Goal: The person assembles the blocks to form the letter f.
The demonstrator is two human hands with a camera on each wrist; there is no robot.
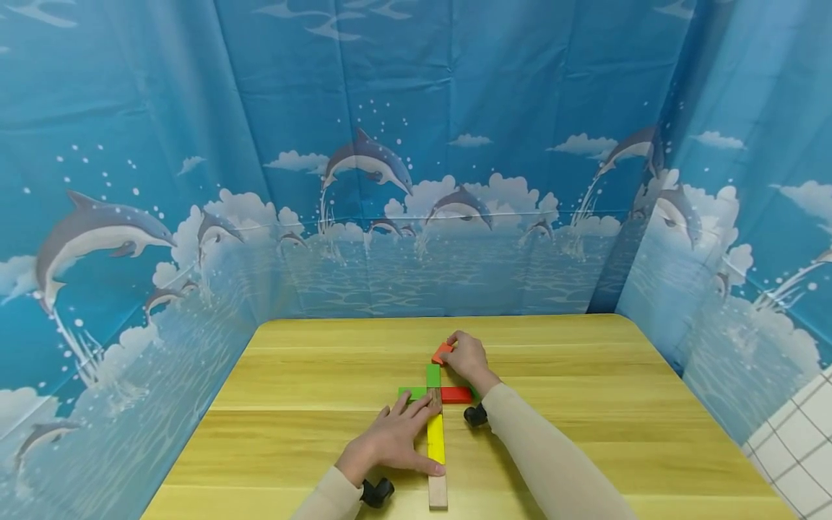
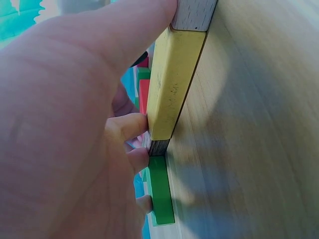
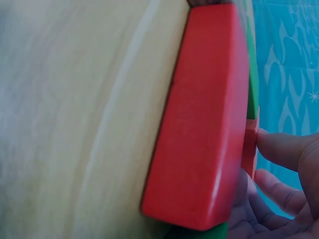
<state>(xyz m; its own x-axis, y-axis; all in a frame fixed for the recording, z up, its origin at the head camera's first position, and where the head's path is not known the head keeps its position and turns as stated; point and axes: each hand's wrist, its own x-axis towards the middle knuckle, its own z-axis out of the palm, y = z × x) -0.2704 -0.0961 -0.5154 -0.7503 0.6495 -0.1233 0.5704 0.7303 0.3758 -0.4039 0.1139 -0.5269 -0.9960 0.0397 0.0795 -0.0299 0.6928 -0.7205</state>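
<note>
Several wooden blocks form a cross on the table. My left hand [image 1: 395, 439] lies spread over its stem, thumb on the pale wood block [image 1: 438, 495] and fingertips on the yellow block [image 2: 172, 84] and the brown block [image 1: 435, 396]. One arm is a green block [image 1: 412, 393], the other a red block [image 3: 199, 114], with a bit of green [image 3: 217, 232] at its outer end. Another green block [image 1: 433, 375] tops the cross. Just beyond it, my right hand [image 1: 466, 359] pinches an orange-red block [image 1: 442, 353] between thumb and fingers; part of it is hidden.
The yellow wood-grain table [image 1: 312, 361] ends at a blue dolphin curtain [image 1: 416, 274] behind and at the sides. Black wrist devices [image 1: 378, 492] sit below both wrists. White tiles [image 1: 796, 440] show at the far right.
</note>
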